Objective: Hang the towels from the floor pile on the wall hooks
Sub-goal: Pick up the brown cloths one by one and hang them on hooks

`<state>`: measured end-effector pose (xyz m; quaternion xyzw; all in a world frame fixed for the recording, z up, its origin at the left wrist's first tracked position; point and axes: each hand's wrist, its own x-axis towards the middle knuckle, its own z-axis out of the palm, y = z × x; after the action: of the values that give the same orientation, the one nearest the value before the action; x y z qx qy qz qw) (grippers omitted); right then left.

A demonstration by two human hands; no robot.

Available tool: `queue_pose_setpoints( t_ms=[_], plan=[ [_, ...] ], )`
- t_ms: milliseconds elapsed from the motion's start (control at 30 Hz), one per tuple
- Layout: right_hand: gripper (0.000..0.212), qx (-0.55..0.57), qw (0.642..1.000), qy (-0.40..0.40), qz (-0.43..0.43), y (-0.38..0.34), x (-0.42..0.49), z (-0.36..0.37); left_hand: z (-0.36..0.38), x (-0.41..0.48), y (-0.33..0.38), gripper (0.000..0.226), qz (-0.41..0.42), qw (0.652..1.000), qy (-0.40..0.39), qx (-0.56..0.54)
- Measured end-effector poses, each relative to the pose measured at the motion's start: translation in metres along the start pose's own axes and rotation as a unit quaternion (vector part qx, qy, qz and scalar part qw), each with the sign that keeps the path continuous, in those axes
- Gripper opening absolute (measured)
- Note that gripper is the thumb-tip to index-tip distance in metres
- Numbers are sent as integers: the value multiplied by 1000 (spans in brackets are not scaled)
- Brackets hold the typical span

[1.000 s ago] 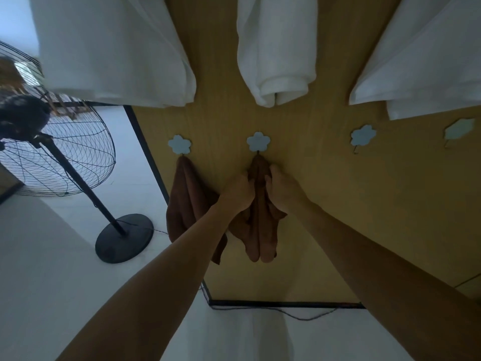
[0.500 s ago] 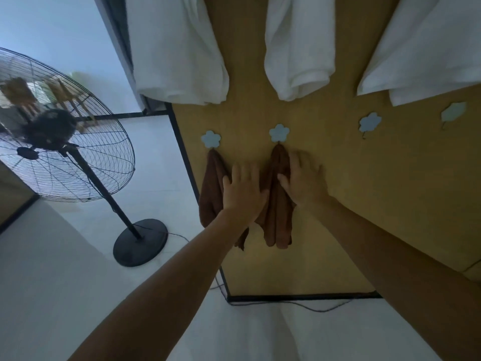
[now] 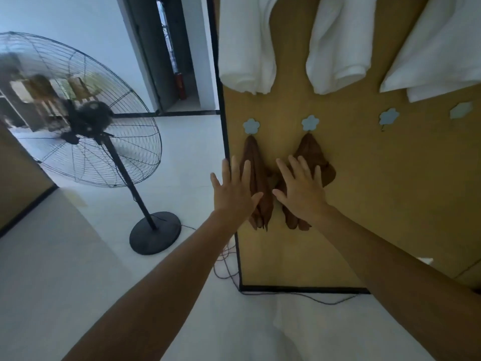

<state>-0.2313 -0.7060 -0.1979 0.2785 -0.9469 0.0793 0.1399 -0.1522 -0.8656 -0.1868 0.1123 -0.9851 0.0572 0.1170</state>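
Observation:
Two brown towels hang on the yellow wall panel (image 3: 377, 204). The left towel (image 3: 256, 178) hangs from a pale blue flower hook (image 3: 251, 126). The right towel (image 3: 313, 155) hangs from the neighbouring flower hook (image 3: 310, 123). My left hand (image 3: 233, 190) is flat with fingers spread, in front of the left towel's edge. My right hand (image 3: 302, 188) is spread too, over the lower part of the right towel. Neither hand grips anything. Two further flower hooks (image 3: 388, 117) (image 3: 461, 110) to the right are bare. No floor pile is in view.
Three white towels (image 3: 247, 48) (image 3: 338, 48) (image 3: 437, 53) hang higher on the panel. A black pedestal fan (image 3: 86, 118) stands on the pale floor at left, its base (image 3: 155, 232) near the panel's edge. A cable (image 3: 299, 295) runs along the panel's foot. A doorway (image 3: 177, 61) opens behind.
Both hands let go of the right brown towel, opened flat and drew back a little. My view swung left, so the panel sits further right and the fan shows fully.

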Motion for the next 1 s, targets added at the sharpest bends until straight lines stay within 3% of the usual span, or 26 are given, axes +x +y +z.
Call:
queue_pose_setpoints(
  t_ms=[233,467,633,1000],
  plan=[
    [75,-6,993,-41,-114,-55,-36,-3,-11,-88,-26,83,-126,991,-18,32],
    [76,28,958,-99,-268,-131,-118,15,-19,-239,-42,82,-259,963,-60,45],
    [75,63,918,-124,-371,-210,-174,6,-34,-348,-73,80,-374,915,-130,82],
    [76,87,817,-134,-555,-445,-314,-13,-71,-588,-176,82,-568,805,-141,93]
  ],
)
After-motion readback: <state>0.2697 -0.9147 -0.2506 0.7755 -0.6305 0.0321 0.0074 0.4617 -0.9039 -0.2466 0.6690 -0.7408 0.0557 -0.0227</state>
